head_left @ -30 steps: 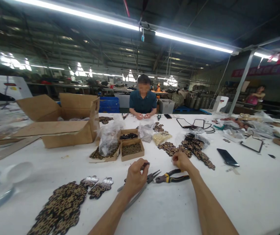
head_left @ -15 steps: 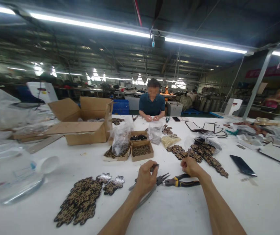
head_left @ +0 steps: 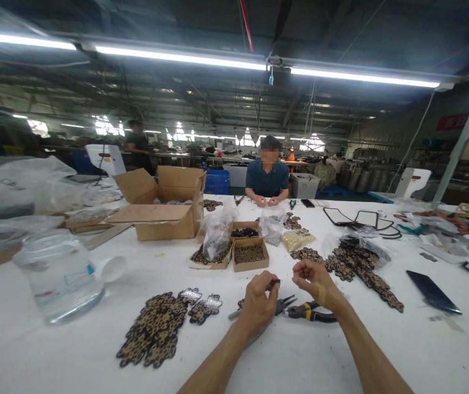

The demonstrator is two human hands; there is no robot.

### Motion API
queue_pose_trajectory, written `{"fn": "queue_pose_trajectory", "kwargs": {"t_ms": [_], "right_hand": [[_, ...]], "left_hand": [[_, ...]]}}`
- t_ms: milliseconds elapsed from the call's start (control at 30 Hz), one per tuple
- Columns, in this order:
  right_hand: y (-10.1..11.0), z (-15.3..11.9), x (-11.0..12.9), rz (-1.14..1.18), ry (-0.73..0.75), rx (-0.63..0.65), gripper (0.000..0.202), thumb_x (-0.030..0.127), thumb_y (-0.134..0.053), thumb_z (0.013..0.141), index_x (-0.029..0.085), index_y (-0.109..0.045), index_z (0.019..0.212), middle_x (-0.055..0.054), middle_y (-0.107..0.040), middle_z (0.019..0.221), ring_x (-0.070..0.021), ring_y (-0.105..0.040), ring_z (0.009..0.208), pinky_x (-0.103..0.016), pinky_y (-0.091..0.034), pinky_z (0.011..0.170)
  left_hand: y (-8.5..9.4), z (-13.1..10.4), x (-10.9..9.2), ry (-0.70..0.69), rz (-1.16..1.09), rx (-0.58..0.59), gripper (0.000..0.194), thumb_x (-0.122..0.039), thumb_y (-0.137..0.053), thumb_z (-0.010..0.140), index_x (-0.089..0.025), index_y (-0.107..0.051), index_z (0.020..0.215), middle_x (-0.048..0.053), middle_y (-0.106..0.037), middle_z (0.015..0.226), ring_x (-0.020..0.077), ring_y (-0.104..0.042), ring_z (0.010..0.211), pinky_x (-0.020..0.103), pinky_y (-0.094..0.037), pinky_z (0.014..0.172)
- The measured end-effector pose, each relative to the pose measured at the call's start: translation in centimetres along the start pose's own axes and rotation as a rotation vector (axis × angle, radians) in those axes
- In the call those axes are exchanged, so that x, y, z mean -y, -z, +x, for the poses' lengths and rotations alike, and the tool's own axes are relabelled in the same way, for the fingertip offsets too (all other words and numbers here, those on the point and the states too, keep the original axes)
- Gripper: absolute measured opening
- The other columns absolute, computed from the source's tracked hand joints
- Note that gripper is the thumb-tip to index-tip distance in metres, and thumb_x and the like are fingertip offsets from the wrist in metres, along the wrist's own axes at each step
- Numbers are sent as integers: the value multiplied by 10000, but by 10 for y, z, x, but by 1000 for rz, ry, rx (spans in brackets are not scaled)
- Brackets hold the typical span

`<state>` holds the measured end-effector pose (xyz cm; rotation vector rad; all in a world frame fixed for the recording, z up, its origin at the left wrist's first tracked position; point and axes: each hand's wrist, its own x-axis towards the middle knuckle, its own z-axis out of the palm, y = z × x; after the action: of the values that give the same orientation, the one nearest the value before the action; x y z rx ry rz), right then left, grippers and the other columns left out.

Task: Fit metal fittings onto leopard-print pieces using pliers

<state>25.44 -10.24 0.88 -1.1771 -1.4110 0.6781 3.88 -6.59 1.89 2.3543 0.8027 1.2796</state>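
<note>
Head view, nearest: my forearms come in over the near part of the counter (head_left: 291, 361).
Patch pile (head_left: 154, 331): brown and black, heaped to the left of my hands, with two loose patches (head_left: 205, 309) just beside it, toward the far edge.
Left fingers: my left hand (head_left: 259, 301) is closed around a small patterned piece (head_left: 273, 284), held up above the counter.
Right fingers: my right hand (head_left: 321, 287) is beside the other and apart from the piece, fingers bent; I can't tell whether anything sits between them.
Pliers: the grey pliers (head_left: 285, 305) lie partly hidden by my left hand, the yellow-and-black pliers (head_left: 308, 312) by my right wrist.
Toward the left edge: a clear jug (head_left: 62, 284) with a white cup (head_left: 113, 268) beside it.
Toward the right edge: a dark flat slab (head_left: 433, 291).
Past my hands: a small box (head_left: 253, 266) of brass-coloured bits, and to its right a yellowish bag (head_left: 297, 239) and a second patch heap (head_left: 353, 257).
Farther left: an open carton (head_left: 166, 231).
Far edge: a person (head_left: 267, 172) in a dark teal shirt, hands close together.
</note>
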Motion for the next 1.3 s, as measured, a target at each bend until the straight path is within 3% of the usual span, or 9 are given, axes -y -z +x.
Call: {"fn": "queue_pose_trajectory", "kwargs": {"t_ms": [167,633,833,1300], "right_hand": [[-17,-6,20,96,31,-9,269,362,-745,752,184,-665,938,-41,-657,819,-174,-592,744,-298,-496,703],[-21,-9,25,38,68,36,208,294,-708,796,184,-650,963,-33,-650,825,-169,-571,751,-289,-480,699],[-22,-11,29,47,79,50,188,283,-699,808,183,-641,955,-31,-642,826,-169,-564,758,-291,-474,710],[-20,-10,23,140,55,105,281,354,-756,778,175,-646,965,-41,-639,840,-170,-561,760,-296,-456,689]], "left_hand": [[0,0,-2,2,-19,18,130,-202,-498,911,-210,-628,897,46,-647,843,181,-584,794,307,-456,728],[1,0,-7,18,-48,18,119,-195,-518,893,-205,-634,869,39,-642,813,174,-591,778,294,-461,730],[3,1,-9,25,-86,47,122,-198,-524,887,-199,-643,860,38,-645,808,165,-582,759,266,-437,663],[4,4,-3,195,-324,122,134,-254,-601,840,-158,-693,856,6,-656,719,134,-555,687,242,-411,657]]}}
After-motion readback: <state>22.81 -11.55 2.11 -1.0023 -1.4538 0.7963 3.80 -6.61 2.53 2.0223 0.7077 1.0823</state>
